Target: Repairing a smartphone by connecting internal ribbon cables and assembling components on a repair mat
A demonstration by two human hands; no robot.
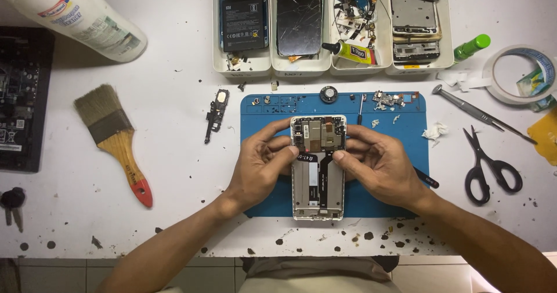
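Centre frame: left hand (258, 168) and right hand (380, 165) both pinch the opened white-framed phone chassis (318, 194) from either side, thumbs pressing its black ribbon cable (322, 171), over the blue rubber work mat (394, 116).

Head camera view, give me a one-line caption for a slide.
Both hands, left hand and right hand, grip an opened phone frame on a blue repair mat.

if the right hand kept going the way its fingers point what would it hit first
The right hand points left across the opened phone, which it already touches; past that, probably the left hand on the other side.
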